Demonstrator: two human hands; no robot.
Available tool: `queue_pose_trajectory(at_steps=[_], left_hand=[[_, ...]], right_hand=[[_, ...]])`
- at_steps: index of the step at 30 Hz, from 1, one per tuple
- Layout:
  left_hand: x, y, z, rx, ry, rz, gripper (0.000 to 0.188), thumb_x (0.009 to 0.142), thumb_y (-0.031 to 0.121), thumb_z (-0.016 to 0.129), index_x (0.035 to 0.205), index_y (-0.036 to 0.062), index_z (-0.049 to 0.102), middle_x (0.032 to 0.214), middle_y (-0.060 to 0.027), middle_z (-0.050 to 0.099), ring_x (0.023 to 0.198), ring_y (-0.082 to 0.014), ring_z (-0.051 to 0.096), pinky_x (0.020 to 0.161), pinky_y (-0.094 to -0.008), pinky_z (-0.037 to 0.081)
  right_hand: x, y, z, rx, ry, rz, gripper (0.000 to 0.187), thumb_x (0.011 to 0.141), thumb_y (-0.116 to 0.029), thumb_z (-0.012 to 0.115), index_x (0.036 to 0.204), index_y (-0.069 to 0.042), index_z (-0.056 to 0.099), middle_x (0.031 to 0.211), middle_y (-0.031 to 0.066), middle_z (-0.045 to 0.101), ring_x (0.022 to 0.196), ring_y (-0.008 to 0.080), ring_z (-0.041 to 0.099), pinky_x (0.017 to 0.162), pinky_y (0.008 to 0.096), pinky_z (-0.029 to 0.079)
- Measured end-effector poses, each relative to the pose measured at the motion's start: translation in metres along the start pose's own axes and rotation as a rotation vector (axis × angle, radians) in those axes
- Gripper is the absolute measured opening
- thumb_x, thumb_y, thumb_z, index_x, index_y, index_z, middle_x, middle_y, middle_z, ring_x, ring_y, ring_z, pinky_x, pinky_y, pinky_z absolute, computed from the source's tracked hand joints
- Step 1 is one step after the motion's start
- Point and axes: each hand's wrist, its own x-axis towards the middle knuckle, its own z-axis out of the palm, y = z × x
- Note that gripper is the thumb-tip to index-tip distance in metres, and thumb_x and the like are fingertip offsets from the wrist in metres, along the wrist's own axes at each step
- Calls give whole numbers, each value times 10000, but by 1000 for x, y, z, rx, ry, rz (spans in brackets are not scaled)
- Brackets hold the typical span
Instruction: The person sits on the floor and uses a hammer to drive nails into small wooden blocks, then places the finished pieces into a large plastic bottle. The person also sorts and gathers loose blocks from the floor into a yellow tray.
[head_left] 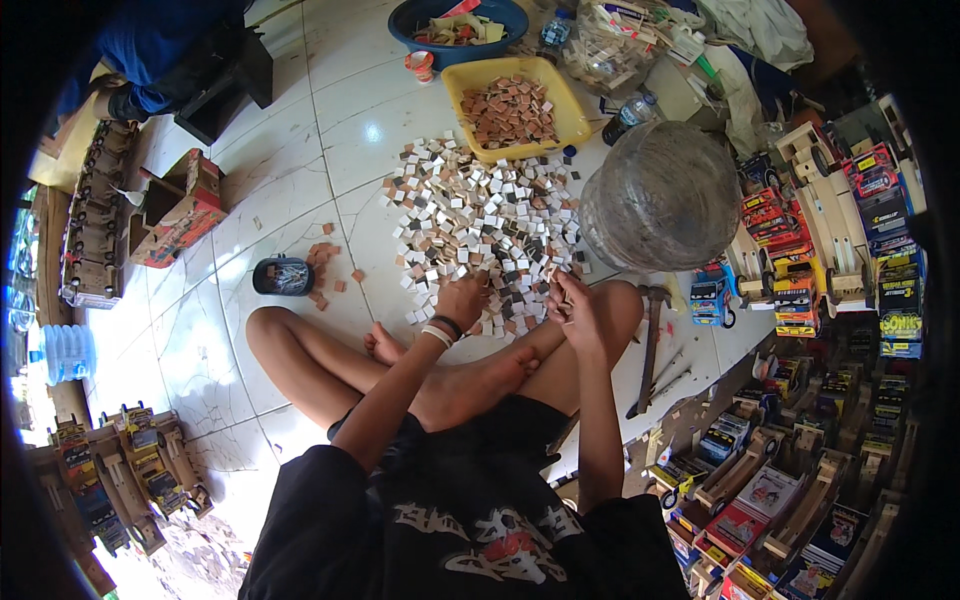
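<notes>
A wide heap of small square pieces (490, 210), white, brown and dark, lies on the tiled floor before my crossed legs. At the heap's near edge, my left hand (463, 302) reaches down with its fingers bent together among the pieces; what they hold, if anything, is hidden. My right hand (570, 308) is raised over the right side of the heap, thumb and fingers pinched on what looks like one small square piece. Beyond the heap stands a yellow basin (577, 125) holding many brown square pieces.
A large cloudy plastic container (660, 200) stands right of the heap, with a hammer (652, 340) nearer me. Left are a dark tin of nails (283, 276) and loose brown squares (320, 265). Wooden toy trucks (760, 490) crowd the right. A blue basin (400, 25) is behind.
</notes>
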Motion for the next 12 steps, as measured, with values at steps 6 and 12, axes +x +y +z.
queue_pose_trajectory(at_steps=[6,12], left_hand=[[8,0,7,189,-59,42,130,875,158,702,988,121,756,966,-189,728,835,-383,739,717,-496,589],[17,-21,-8,-356,-124,-90,257,896,305,775,1012,75,782,1047,-205,763,861,-368,758,767,-463,604]], right_hand=[[0,15,-5,395,-194,47,230,1070,-320,547,1083,-109,639,780,-13,547,734,114,555,475,225,370],[6,37,-11,572,-529,-31,332,1044,-422,577,1098,-96,612,803,8,525,747,150,544,470,229,412]])
